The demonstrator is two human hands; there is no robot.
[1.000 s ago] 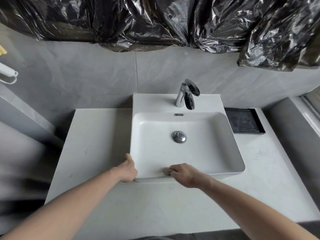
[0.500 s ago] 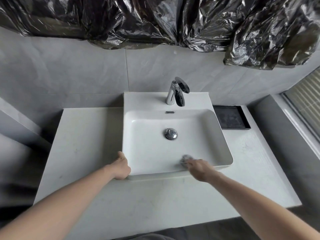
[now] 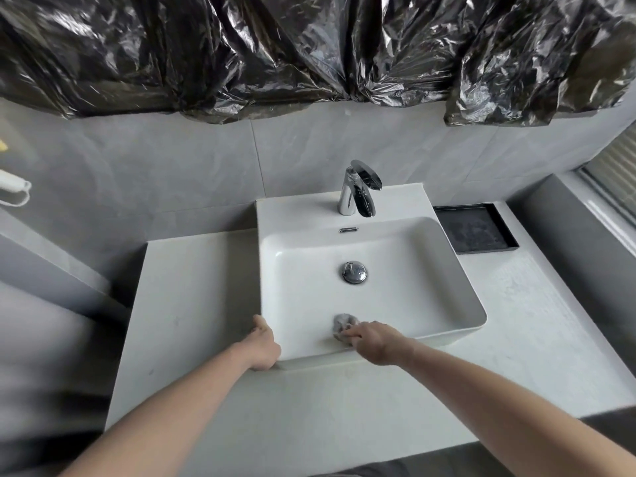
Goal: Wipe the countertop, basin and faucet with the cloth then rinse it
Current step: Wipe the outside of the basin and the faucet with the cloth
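**Wiping inside the sink**

The right hand (image 3: 373, 342) reaches over the front edge of the white basin (image 3: 430, 287). Its fingers are curled tight around a small gray cloth (image 3: 344, 325). The cloth is bunched up and pressed on the inside front wall of the basin, near the middle, a little way in front of the shiny drain plug (image 3: 353, 272).

The left hand (image 3: 263, 347) holds the front left corner of the basin. Its thumb lies on top of the rim and its fingers curl under the outside edge.

The basin sits on a white countertop (image 3: 192, 304). The silver faucet (image 3: 358, 192) stands at the back of the basin. A black tray (image 3: 475, 232) lies on the countertop to the right of the basin
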